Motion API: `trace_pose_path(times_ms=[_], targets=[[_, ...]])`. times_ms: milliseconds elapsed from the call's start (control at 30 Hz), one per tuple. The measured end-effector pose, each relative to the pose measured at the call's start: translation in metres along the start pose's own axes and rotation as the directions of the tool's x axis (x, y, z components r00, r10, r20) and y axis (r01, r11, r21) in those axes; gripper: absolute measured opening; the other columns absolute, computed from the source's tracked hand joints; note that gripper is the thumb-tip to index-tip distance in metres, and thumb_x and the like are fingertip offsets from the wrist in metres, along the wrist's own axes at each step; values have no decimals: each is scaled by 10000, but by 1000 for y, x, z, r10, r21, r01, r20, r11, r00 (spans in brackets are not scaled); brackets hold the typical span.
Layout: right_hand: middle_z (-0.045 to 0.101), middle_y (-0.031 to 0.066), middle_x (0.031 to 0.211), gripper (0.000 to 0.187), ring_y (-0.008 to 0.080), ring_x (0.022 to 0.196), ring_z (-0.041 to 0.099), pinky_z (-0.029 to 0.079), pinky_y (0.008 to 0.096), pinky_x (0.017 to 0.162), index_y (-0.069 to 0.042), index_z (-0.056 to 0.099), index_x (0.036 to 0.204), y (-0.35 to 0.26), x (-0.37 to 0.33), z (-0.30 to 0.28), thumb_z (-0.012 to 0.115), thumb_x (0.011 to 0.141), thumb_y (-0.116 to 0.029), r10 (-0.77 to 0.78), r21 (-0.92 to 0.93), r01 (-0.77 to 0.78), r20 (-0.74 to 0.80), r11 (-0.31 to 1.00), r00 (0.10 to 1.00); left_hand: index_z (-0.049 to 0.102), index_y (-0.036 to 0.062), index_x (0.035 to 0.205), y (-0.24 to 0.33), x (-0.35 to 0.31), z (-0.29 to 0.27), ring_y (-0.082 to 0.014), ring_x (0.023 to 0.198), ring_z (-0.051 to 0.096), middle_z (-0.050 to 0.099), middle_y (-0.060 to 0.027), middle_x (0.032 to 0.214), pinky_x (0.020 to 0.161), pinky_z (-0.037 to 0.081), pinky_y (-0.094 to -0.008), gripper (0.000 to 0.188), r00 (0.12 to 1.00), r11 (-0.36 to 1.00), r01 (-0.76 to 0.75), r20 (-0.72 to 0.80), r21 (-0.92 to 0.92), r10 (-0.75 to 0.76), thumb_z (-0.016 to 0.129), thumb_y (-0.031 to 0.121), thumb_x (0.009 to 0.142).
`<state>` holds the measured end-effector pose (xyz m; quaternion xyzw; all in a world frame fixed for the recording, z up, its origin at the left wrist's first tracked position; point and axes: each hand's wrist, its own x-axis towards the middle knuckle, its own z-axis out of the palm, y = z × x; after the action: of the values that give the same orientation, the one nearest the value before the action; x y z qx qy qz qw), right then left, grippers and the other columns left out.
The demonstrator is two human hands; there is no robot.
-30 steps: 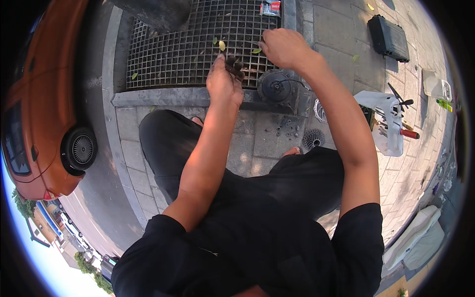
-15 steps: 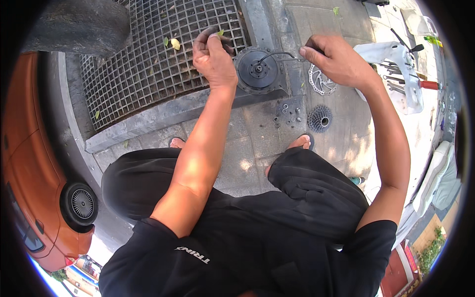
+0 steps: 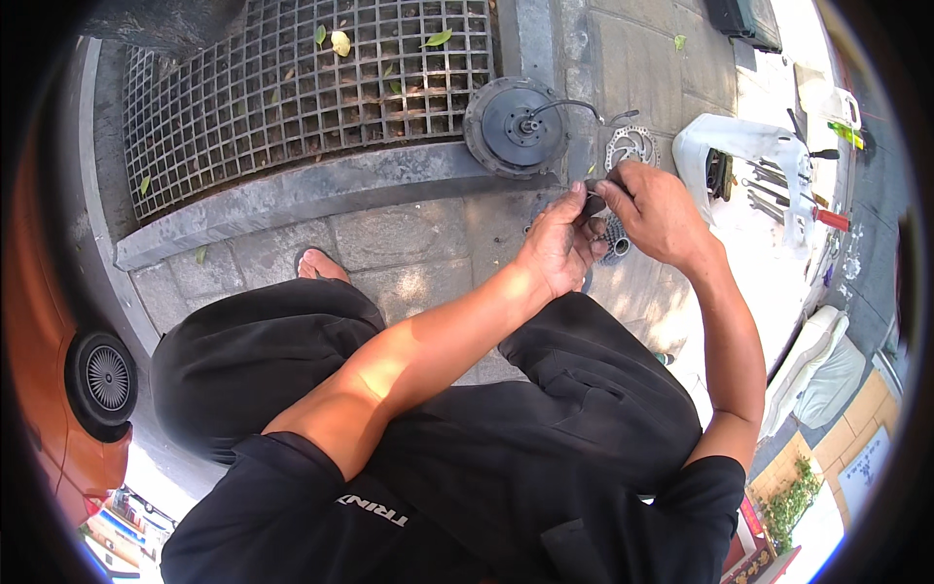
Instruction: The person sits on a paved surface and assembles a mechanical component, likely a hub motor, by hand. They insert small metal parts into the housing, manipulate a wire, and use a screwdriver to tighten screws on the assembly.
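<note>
My left hand and my right hand meet right of centre, above the paving. Both have fingers curled and thumbs pressed in at the same spot. Whatever small thing is pinched there is too small and too covered to name. Just beyond them a dark round hub motor lies on the stone kerb, its black cable running off to the right. A brake disc lies behind my right hand. The sprocket cassette is partly hidden under my hands.
A white plastic stand at the right holds several wrenches and a red-handled tool. A metal grate borders the kerb at the left. An orange car stands at the far left.
My left hand has moved right and nearer, from over the grate to meet my right hand. My right hand has come down nearer to me, away from the motor cable. The view has shifted slightly.
</note>
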<state>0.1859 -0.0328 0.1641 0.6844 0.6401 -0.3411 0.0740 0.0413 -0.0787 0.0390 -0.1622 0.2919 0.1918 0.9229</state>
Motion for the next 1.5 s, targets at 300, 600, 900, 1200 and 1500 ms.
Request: trace_pose_path(times_ms=[300,600,900,1200,1500], targets=[[684,248,930,326,476,922,652,496,538,801,23,663,957,-1,11,9,590,1044,-283,-14,51,15,-30,999,999,681,159,1060,14,-3,-3,-122,797,576,647,41,929,638,463,-296,319,995,990,-104,-9,-94,104,734,467,997],[674,250,914,328,477,907,646,493,534,794,29,653,954,-2,13,11,599,1044,-282,-11,44,12,-37,999,999,704,178,1013,21,3,-9,-117,797,604,667,53,909,621,451,-284,263,997,995,-80,19,-61,81,722,440,1009],[688,251,921,354,474,916,659,506,538,788,16,670,925,-13,18,8,603,1039,-312,-13,11,13,-24,1000,1000,702,187,1008,27,4,-15,-105,763,571,631,66,885,616,426,-269,245,995,994,-19,93,-106,29,725,430,1009],[688,226,876,324,464,835,668,519,522,730,12,684,923,-26,22,-2,673,1002,-302,-73,-47,71,-42,996,996,659,167,958,29,1,-13,-89,726,542,620,50,879,585,392,-248,291,996,979,-41,72,-198,56,729,446,1005],[673,199,850,310,443,796,663,519,519,711,1,649,851,-42,18,-12,714,970,-277,-244,-178,250,57,952,968,628,161,918,31,-1,-7,-88,598,505,592,44,765,509,339,-239,327,1000,980,-22,-4,-198,21,735,459,996]])
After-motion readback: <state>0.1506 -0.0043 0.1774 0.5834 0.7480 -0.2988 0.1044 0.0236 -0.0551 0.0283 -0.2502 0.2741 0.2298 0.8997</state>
